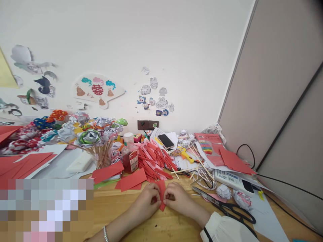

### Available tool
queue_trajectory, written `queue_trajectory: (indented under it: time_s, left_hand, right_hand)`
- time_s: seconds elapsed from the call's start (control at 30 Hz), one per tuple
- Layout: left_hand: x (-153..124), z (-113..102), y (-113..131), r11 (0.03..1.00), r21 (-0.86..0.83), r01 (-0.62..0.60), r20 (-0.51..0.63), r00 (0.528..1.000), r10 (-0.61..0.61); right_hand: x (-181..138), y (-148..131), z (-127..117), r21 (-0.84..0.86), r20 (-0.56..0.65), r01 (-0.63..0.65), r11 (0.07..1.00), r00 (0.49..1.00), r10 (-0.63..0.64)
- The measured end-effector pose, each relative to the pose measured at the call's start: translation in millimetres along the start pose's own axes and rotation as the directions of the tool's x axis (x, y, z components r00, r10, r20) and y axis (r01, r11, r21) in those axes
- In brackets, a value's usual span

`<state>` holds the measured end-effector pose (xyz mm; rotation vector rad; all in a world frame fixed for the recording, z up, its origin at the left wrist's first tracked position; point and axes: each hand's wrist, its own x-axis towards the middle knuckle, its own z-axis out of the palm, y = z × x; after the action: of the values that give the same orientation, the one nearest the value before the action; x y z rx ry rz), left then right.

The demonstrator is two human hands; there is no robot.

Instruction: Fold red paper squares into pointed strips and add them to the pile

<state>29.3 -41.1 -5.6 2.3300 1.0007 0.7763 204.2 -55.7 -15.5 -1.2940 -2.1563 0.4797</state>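
Low over the wooden table, both of my hands pinch one piece of red paper (162,186) that looks folded or creased. My left hand (148,199) grips its left edge between thumb and fingers. On the right edge, my right hand (176,199) does the same. Red paper rectangles (133,179) lie just beyond my left hand. Behind the hands is a heap of folded red and pink paper strips (153,158). To the right of my right hand lie black-handled scissors (227,206), with crumpled white paper balls (223,191) beside them.
At the left, paper flowers (91,136) on sticks stand near a bottle of dark liquid (130,158). A yellow glue gun (186,155), a phone (166,141), bead strings (205,178) and thin sticks crowd the back. Black cables (280,182) cross the right side. A wall (176,40) closes the back.
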Motion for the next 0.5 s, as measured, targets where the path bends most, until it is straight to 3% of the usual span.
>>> queue_trajectory:
  time_s: [0.3, 0.4, 0.5]
  left_hand:
    - [-6, 5, 7, 0.989, 0.146, 0.03, -0.05, 0.998, -0.023]
    - [-7, 5, 7, 0.987, 0.157, 0.042, -0.039, 0.999, -0.036]
    - [-7, 3, 8, 0.986, 0.15, 0.066, -0.044, 0.997, -0.06]
  right_hand:
    - [-8, -6, 4, -0.054, -0.081, -0.042, 0.998, 0.996, 0.038]
    - [-15, -10, -2, -0.059, -0.094, 0.092, 0.994, 0.991, -0.097]
    - [-22, -14, -8, -0.127, -0.013, 0.302, 0.945, 0.952, -0.306]
